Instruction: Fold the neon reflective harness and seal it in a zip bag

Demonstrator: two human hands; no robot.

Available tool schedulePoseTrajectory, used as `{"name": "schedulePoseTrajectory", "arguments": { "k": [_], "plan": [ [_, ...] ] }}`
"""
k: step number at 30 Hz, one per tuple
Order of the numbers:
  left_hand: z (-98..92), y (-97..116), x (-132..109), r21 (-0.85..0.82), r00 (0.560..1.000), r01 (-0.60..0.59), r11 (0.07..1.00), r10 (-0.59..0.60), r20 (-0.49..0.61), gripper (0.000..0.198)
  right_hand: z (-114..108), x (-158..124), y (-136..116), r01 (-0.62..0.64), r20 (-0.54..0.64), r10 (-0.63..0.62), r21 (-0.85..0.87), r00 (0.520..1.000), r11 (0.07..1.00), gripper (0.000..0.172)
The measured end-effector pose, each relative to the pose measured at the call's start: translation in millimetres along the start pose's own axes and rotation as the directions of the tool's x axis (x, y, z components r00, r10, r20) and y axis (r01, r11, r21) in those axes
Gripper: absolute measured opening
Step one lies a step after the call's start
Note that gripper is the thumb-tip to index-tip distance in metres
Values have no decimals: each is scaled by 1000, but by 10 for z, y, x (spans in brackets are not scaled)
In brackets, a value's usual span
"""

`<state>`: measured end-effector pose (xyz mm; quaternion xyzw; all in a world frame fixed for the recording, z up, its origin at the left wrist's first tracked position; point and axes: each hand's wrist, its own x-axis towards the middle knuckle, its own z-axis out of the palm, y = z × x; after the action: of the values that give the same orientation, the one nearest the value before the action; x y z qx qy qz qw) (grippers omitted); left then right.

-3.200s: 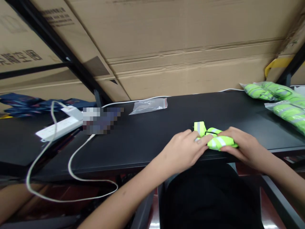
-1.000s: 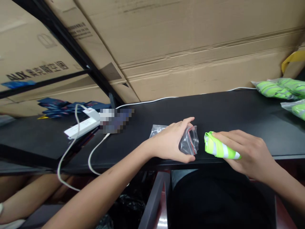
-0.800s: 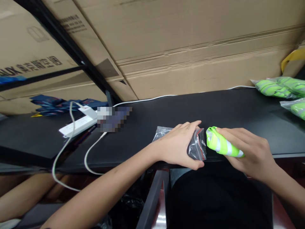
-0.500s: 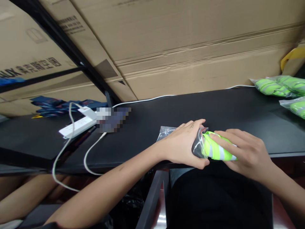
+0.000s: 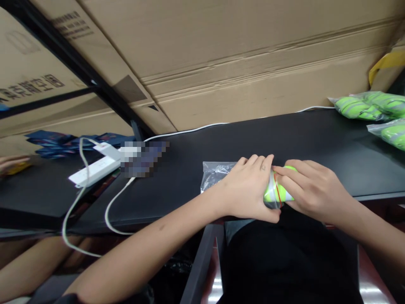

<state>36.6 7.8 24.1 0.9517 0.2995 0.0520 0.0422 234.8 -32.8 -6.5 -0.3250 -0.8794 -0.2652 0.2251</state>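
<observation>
A clear zip bag (image 5: pixel 217 174) with a red seal line lies at the near edge of the black table (image 5: pixel 316 139). My left hand (image 5: pixel 248 190) is wrapped round the bag's mouth and holds it. A folded neon-green strap with grey reflective stripes (image 5: pixel 275 193) is partly inside the bag's mouth. My right hand (image 5: pixel 311 190) is closed on the strap's outer end, touching my left hand. Most of the strap is hidden by my fingers.
Several bagged green straps (image 5: pixel 370 107) lie at the table's far right. A white power strip (image 5: pixel 95 165) with looping cable sits left, beside a pixelated object (image 5: pixel 142 155) and blue packets (image 5: pixel 60 139). Cardboard boxes (image 5: pixel 240 63) stand behind. Another person's fingers (image 5: pixel 11 162) show at the far left.
My left hand fetched the clear bag from the back of the table and held its mouth. My right hand pushed the folded green strap leftward into it.
</observation>
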Motion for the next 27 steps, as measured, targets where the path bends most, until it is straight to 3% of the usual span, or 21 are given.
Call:
{"name": "schedulePoseTrajectory", "arguments": {
  "k": [3,5,7,11,15,18,21,24,27],
  "plan": [
    [-8,-68,99,-75,999,33,997,-31,29,104,114,102,64,-4,5,4,44,1000,999,12],
    [-1,-143,161,-157,999,41,987,-35,39,101,213,140,114,-88,54,82,110,995,990,10],
    [13,-212,197,-194,999,36,980,-38,-7,103,292,150,161,-178,148,151,186,977,966,21],
    [29,-218,142,-6,978,103,995,-102,-182,111,344,104,234,-287,273,190,379,943,880,44],
    [80,-91,-56,21,961,228,973,-222,-162,89,318,-27,250,-283,261,161,543,952,791,58],
    [175,-25,-224,-32,967,123,992,-127,-220,90,251,-173,190,-240,220,134,576,966,782,63],
    [273,0,-347,-17,960,5,1000,-10,-278,92,124,-309,78,-290,233,195,501,953,816,68],
    [345,20,-409,-27,953,-53,998,43,-301,86,-24,-389,-31,-321,287,213,412,934,852,63],
    [410,61,-434,-19,944,-88,996,77,-320,77,-116,-447,-105,-270,310,154,378,938,886,64]
  ]
}}
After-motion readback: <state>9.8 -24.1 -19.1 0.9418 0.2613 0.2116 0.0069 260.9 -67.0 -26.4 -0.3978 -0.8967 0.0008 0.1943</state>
